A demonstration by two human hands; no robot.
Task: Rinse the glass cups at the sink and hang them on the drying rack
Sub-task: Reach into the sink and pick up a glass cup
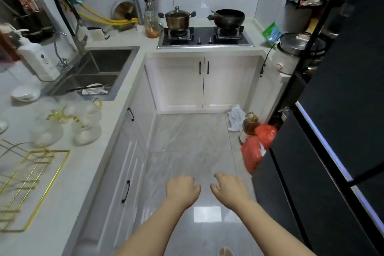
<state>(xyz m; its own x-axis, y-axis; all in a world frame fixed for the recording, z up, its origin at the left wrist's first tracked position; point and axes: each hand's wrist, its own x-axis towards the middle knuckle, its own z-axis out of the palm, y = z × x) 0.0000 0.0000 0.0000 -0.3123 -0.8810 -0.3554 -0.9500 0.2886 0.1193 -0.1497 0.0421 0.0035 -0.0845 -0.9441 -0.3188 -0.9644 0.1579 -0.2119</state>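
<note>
Several clear glass cups [68, 123] with gold handles lie clustered on the white counter at the left, between the sink and the rack. The gold wire drying rack [31, 185] stands nearer to me on the same counter, with nothing hung on it. The steel sink [124, 68] lies further back, a black hose faucet [66, 14] arching over it; a bowl and chopsticks rest in its near basin. My left hand [181, 190] and my right hand [229, 189] hover over the floor, palms down, fingers loosely curled, holding nothing, well right of the cups.
A white soap pump bottle [38, 59] and a small white bowl [26, 93] sit left of the sink. On the gas stove [204, 36] stand a pot and a wok. A dark fridge [332, 131] fills the right; an oil bottle [250, 125] and red bag [257, 148] sit on the floor.
</note>
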